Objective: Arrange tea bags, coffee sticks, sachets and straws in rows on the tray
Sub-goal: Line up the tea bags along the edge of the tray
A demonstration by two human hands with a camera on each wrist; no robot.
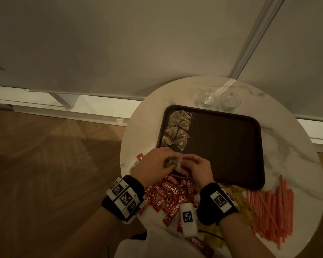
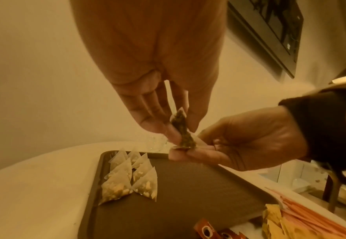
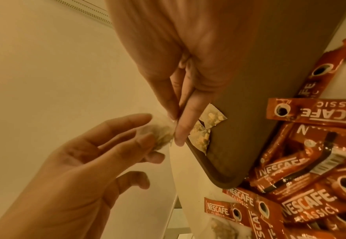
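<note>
A: Fingers?
B: Left hand (image 1: pixel 154 162) fingers (image 2: pixel 145 111) pinch a tea bag (image 1: pixel 172 162), lower centre of head view. Right hand (image 1: pixel 199 170) fingers (image 3: pixel 185 122) pinch the same bag's edge.
A: Where is it?
B: Off the tray, held above the tray's (image 1: pixel 231 146) lower-left corner.
A: Tray load?
B: Placed tea bags (image 1: pixel 177 130), two rows, tray's upper-left corner.
A: Rest?
B: On the counter (image 1: pixel 296 159): coffee sticks (image 1: pixel 168 198) piled under the wrists, yellow sachets (image 1: pixel 244 207) bottom centre-right, straws (image 1: pixel 274 209) lower right. Two glasses (image 1: pixel 219 99) above the tray.
</note>
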